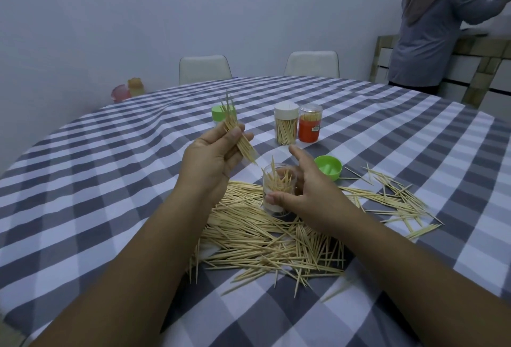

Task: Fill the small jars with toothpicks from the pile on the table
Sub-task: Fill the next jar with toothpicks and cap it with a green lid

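My left hand (210, 164) grips a bundle of toothpicks (237, 133), tips tilted down toward the open jar (278, 189), which my right hand (304, 194) holds steady on the bench (110, 153). That jar looks partly filled. Behind it stand a capped jar (286, 124), seemingly full, and an orange-lidded jar (309, 122). Most of the pile (262, 238) is left, spreading rightward.

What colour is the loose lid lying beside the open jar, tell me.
Bright green lid, seen in the head view, right of the open jar.
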### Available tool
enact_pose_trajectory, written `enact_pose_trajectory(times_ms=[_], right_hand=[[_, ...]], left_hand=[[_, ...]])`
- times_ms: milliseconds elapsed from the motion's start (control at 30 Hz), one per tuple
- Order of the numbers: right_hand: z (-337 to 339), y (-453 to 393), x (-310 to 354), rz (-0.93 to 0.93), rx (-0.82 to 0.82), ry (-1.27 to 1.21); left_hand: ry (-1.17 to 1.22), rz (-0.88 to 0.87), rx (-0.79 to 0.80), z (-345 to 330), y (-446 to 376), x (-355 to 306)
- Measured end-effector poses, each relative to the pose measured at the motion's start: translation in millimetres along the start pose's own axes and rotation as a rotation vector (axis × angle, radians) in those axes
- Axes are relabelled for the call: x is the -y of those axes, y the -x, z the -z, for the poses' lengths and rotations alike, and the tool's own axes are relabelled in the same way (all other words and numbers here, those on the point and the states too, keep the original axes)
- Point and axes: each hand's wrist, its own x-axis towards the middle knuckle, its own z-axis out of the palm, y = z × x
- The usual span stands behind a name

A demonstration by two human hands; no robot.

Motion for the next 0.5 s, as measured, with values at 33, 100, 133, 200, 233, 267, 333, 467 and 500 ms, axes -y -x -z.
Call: enact_pose_trajectory(times_ms=[33,100,133,200,233,267,333,467,500], right_hand=[[-0.8,-0.6,-0.7,0.001,0.002,-0.008],[-2.2,-1.5,-2.1,0.004,0.001,-0.023],[-2.6,-1.7,-2.6,0.005,0.002,-0.027],[-3.4,-2.5,-3.2,0.006,0.001,-0.024],[-3.8,-2.7,-3.2,0.009,0.001,-0.02],[-4.3,-2.8,-3.0,0.012,-0.001,-0.018],[-4.8,-2.9,-2.5,0.017,-0.003,-0.028],[-3.9,-2.5,-2.8,0.017,0.005,-0.069],[-3.7,-2.3,-2.9,0.019,0.006,-0.074]], left_hand=[[0.04,0.004,0.012,-2.3,1.0,-0.1],[0.095,0.009,0.029,-6.9,3.3,-0.1],[0.11,0.009,0.037,-8.7,3.8,0.5],[0.123,0.007,0.052,-11.4,4.7,1.7],[0.119,0.01,0.06,-12.3,5.2,2.5],[0.107,0.017,0.07,-12.7,5.3,3.7],[0.058,0.048,0.09,-13.4,6.2,6.9],[-0.145,0.113,0.143,-13.3,9.7,16.7],[-0.21,0.127,0.157,-13.1,10.6,18.4]])
